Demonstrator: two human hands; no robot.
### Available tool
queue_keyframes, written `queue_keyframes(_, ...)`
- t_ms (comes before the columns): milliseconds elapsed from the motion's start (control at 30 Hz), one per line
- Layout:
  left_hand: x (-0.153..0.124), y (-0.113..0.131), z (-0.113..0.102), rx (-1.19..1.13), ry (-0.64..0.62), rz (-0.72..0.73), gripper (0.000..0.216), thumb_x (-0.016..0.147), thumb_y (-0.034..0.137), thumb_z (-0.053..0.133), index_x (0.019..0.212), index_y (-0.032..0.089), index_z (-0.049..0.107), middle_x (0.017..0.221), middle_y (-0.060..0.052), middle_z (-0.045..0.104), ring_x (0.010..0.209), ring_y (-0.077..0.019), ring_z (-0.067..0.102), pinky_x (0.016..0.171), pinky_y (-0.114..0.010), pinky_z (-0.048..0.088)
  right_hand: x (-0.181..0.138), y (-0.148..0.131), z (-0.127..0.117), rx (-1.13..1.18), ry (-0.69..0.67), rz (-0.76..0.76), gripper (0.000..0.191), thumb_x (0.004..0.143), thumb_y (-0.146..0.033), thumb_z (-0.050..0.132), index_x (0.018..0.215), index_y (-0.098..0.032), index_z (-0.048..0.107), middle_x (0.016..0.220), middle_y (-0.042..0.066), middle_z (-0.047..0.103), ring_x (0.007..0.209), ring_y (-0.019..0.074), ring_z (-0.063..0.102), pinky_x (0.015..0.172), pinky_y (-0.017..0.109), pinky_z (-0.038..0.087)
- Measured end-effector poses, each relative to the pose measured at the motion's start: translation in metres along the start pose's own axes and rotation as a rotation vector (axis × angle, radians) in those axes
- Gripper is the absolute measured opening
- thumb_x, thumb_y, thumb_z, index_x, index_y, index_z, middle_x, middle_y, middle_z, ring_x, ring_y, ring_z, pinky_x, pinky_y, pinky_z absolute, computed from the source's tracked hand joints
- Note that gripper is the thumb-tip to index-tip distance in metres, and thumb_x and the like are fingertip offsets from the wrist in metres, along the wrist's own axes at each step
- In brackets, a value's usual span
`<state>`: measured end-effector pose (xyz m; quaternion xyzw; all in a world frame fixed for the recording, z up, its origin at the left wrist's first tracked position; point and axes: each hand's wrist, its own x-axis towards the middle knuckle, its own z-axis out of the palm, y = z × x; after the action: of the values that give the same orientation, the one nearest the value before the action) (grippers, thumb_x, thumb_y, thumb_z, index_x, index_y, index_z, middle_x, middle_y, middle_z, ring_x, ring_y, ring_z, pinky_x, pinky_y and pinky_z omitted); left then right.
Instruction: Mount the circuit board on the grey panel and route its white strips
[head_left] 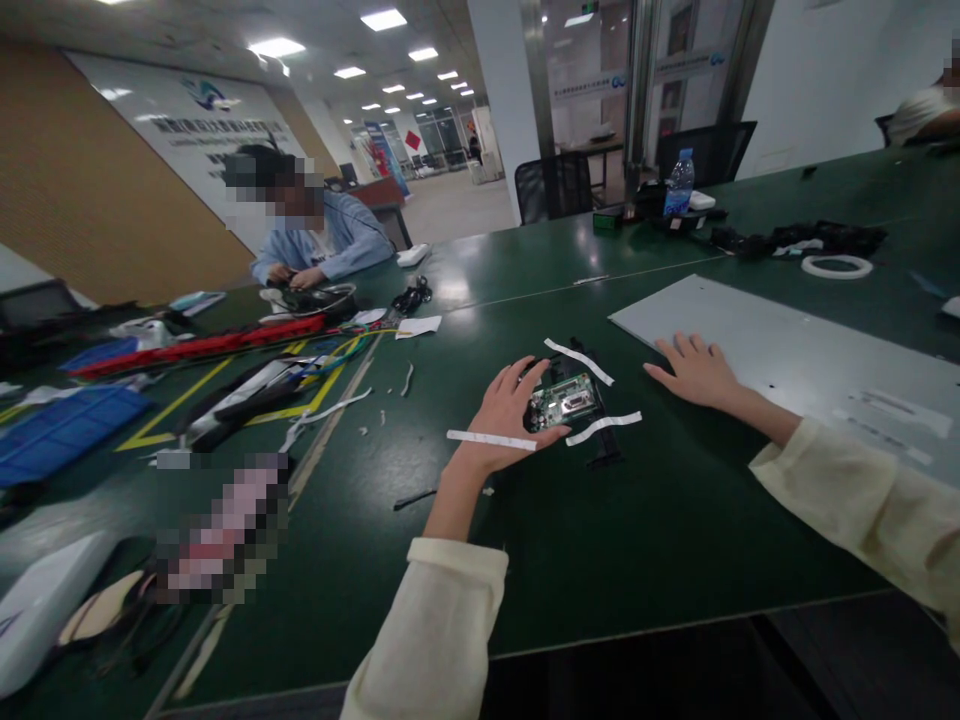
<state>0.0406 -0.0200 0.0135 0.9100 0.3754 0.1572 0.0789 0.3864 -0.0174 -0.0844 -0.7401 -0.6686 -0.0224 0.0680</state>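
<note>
My left hand (504,415) grips a small green circuit board (564,402) on the dark green table (637,540), fingers curled round its left side. White tape strips (579,360) hang off the board and its black cables, and one strip (491,439) lies across my left wrist side. My right hand (694,372) rests flat with fingers spread on the edge of a large grey metal panel (810,370), holding nothing.
Another person (315,240) sits at the far left, working on cables. Red and blue tools and wires (202,345) clutter the left side. A water bottle (679,182), black cables (817,238) and a white tape roll (837,266) lie at the back right.
</note>
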Motion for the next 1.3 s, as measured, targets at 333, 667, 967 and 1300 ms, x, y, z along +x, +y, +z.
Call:
queue_keyframes(333, 0.000, 0.003, -0.001, 0.055, 0.005, -0.009, 0.089, 0.075, 0.058, 0.063, 0.147, 0.025, 0.025, 0.153, -0.011, 0.026, 0.140, -0.0340, 0.023, 0.116, -0.052, 0.021, -0.056, -0.072, -0.025, 0.121, -0.007, -0.375, 0.074, 0.090, -0.065, 0.029, 0.148, -0.020, 0.034, 0.154, 0.014, 0.024, 0.141, 0.0372, 0.020, 0.110, 0.057, 0.024)
queue_keyframes(667, 0.001, 0.004, -0.007, 0.087, 0.057, -0.007, 0.088, 0.074, 0.058, 0.064, 0.146, 0.023, 0.027, 0.152, -0.011, 0.027, 0.140, -0.0330, 0.024, 0.116, -0.051, 0.021, -0.113, -0.115, -0.049, 0.358, -0.064, -0.703, 0.073, 0.087, -0.063, 0.044, 0.145, -0.020, 0.039, 0.151, 0.011, 0.032, 0.140, 0.0327, 0.024, 0.114, 0.053, 0.020)
queue_keyframes(967, 0.003, 0.008, -0.003, 0.078, 0.063, -0.019, 0.088, 0.074, 0.056, 0.065, 0.146, 0.025, 0.025, 0.152, -0.010, 0.028, 0.139, -0.0325, 0.027, 0.115, -0.051, 0.022, -0.149, -0.131, -0.067, 0.479, -0.321, -0.909, 0.080, 0.084, -0.062, 0.051, 0.150, -0.021, 0.030, 0.158, 0.012, 0.010, 0.143, 0.0355, 0.012, 0.115, 0.052, 0.015)
queue_keyframes(1300, 0.007, 0.025, 0.020, 0.020, 0.010, 0.002, 0.088, 0.075, 0.061, 0.062, 0.145, 0.022, 0.027, 0.151, -0.012, 0.029, 0.138, -0.0318, 0.029, 0.114, -0.050, 0.025, -0.152, -0.135, -0.077, 0.603, -0.340, -1.227, 0.077, 0.084, -0.052, 0.054, 0.148, -0.016, 0.033, 0.155, 0.015, 0.018, 0.143, 0.0261, 0.018, 0.116, 0.043, 0.019)
